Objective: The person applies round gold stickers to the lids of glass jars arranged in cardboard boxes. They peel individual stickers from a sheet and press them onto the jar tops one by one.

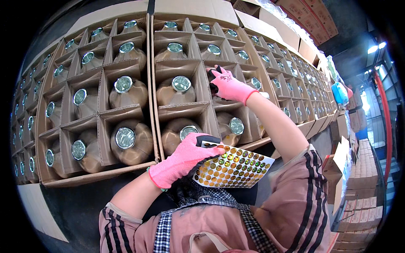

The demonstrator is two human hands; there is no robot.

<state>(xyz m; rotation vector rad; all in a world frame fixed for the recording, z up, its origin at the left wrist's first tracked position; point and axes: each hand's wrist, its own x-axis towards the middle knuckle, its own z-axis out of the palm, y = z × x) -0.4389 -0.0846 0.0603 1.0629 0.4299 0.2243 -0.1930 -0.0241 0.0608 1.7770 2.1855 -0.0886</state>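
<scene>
My left hand [183,158], in a pink glove with a black palm, grips a white sheet of round gold shiny stickers [236,168] by its upper left corner. The sheet tilts in front of my chest, just off the near edge of a carton [157,126]. My right hand [228,85], gloved alike, reaches into one of this carton's cardboard compartments. Its fingers curl downward, and whatever lies under them is hidden. Around it stand large clear glass bottles with wide round mouths, such as one to the left [181,84] and one nearer me [236,126].
Another divided carton [101,173] of similar bottles adjoins on the left, with more beyond it. A long row of bottle cartons [291,80] runs off to the right. Stacked flat cardboard [363,173] and a blue object [339,92] are at the right.
</scene>
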